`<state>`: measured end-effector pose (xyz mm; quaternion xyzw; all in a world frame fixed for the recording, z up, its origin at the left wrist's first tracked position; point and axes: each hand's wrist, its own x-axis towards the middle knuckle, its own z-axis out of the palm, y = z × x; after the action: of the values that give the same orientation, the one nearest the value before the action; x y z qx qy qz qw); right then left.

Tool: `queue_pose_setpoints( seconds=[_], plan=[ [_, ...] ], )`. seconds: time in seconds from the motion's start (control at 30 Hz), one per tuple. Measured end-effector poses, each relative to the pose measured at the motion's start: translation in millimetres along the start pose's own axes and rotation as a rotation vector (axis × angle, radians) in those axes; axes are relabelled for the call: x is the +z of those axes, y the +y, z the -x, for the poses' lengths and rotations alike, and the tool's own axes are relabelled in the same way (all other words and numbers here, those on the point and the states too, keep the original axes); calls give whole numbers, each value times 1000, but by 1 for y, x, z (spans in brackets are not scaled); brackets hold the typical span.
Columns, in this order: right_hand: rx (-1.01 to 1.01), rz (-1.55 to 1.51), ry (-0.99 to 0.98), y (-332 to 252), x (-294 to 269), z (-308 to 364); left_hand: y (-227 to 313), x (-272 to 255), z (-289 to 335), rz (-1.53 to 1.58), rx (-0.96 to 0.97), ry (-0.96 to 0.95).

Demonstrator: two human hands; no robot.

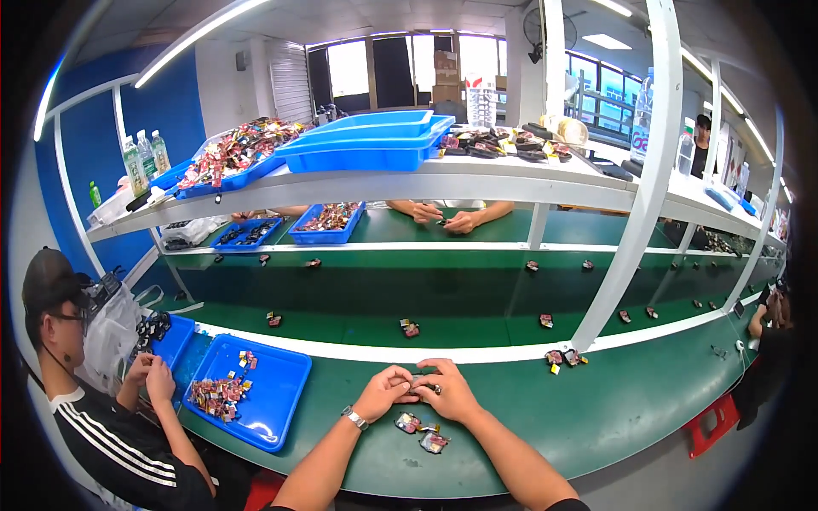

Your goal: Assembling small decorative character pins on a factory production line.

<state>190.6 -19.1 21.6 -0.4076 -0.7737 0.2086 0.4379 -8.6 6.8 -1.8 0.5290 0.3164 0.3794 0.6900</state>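
Observation:
My left hand (383, 397), with a watch on the wrist, and my right hand (449, 393) meet above the green work surface (358, 460). Both are closed, fingertips pinching one small dark part (419, 388) between them. Fingers cover most of it, so its exact kind is hidden. Just below the hands lie a small red-and-black part (407, 422) and another such part (434, 442) with a pale, shiny face. Beyond my right hand, a few similar parts (555, 358) with yellow labels rest by the white rail.
A blue tray (294, 383) holding many small parts stands to my left, beside a seated co-worker (111, 417). Ahead, a belt (469, 294) carries spaced-out parts behind a white rail. A white post (626, 213) and loaded shelf (383, 183) rise beyond. Across, another person's hands (460, 221) work.

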Motion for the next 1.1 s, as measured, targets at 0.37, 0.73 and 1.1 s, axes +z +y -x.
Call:
queue_pose_setpoints(
  seconds=[0.37,0.73,1.1],
  plan=[
    [-68,108,70,-4,7,1,-3,1,1,63,30,7],
    [41,-34,117,2,17,3,-1,2,-1,111,30,-2],
    [96,-96,100,9,20,6,-2,2,1,95,43,6]
  ],
)
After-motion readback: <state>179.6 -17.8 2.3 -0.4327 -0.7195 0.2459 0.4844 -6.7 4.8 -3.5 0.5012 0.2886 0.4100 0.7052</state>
